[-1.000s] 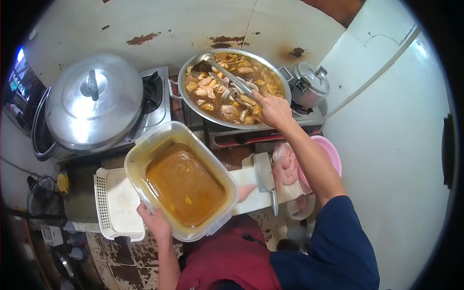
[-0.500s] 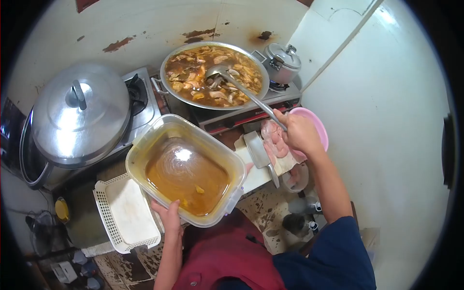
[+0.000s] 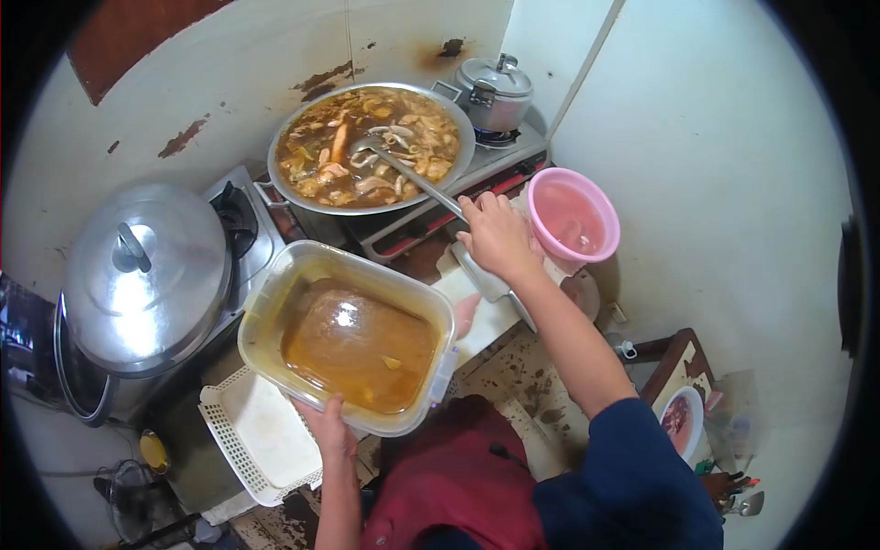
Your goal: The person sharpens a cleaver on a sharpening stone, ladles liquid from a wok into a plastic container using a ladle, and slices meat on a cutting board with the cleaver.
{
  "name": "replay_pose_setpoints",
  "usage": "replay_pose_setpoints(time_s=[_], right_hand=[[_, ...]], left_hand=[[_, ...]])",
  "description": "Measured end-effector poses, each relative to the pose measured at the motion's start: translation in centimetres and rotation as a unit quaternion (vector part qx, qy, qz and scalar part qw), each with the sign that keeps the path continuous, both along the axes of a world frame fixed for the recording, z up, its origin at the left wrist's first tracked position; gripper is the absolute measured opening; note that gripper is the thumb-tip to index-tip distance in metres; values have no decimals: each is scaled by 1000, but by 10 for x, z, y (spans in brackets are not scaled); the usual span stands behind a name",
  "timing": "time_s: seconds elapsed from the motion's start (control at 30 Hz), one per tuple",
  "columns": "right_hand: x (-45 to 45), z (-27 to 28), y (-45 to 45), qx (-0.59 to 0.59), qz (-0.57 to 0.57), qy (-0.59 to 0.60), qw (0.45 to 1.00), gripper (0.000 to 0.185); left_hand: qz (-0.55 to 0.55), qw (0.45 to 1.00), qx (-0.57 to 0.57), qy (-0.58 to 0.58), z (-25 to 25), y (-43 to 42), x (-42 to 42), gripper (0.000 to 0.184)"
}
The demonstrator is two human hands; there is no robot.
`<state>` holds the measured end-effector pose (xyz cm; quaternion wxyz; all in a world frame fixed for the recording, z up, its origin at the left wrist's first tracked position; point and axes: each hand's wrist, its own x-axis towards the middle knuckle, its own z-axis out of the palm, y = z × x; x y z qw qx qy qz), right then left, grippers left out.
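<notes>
My left hand [image 3: 332,429] grips the near side of a clear plastic container [image 3: 260,341], its thumb over the rim. Shallow brown broth [image 3: 353,353] lies in the container with a small yellowish piece in it. In my right hand [image 3: 500,234] is the handle of a metal ladle [image 3: 422,181]. The ladle's bowl dips into a wide metal pan [image 3: 280,188] of brown stew with meat pieces, partly hidden by the liquid. The pan stands on the stove [image 3: 399,240], beyond the container.
A large lidded pot [image 3: 165,298] stands left, a pressure cooker [image 3: 495,101] at back right. Below my right arm are a cleaver [image 3: 481,277] and a cutting board [image 3: 490,332]. A pink basin [image 3: 612,213] is at right, a white basket [image 3: 215,417] at lower left.
The view has shifted, showing more at right. My right hand and the ladle have moved left relative to the pink basin, and the ladle's bowl sits lower in the stew. The container stays held.
</notes>
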<state>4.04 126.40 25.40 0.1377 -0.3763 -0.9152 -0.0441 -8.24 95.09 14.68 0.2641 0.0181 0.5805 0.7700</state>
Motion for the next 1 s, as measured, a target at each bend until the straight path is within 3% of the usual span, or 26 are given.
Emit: replay_pose_setpoints(time_s=[0.1,0.27,0.37,0.5,0.67,0.87,1.0], right_hand=[[-17,-12,-38,-181,101,168,964,42],[-42,-76,-64,-324,73,133,934,32],[-46,-87,-52,-458,43,166,872,30],[-31,-82,-69,-454,27,201,868,28],[5,-85,-106,-418,14,259,871,24],[64,-87,-135,-495,-16,375,784,17],[113,-62,-156,-498,-57,415,760,14]], left_hand=[[-17,999,-13,36,-7,-1,-6,97],[-11,999,-23,36,-5,-1,-5,104],[-3,1000,-11,26,-1,-1,-3,104],[-31,998,60,-20,24,1,-2,103],[-74,995,61,-17,27,-13,-5,102],[-135,991,11,1,50,-31,16,104],[-173,985,2,1,66,-31,47,108]])
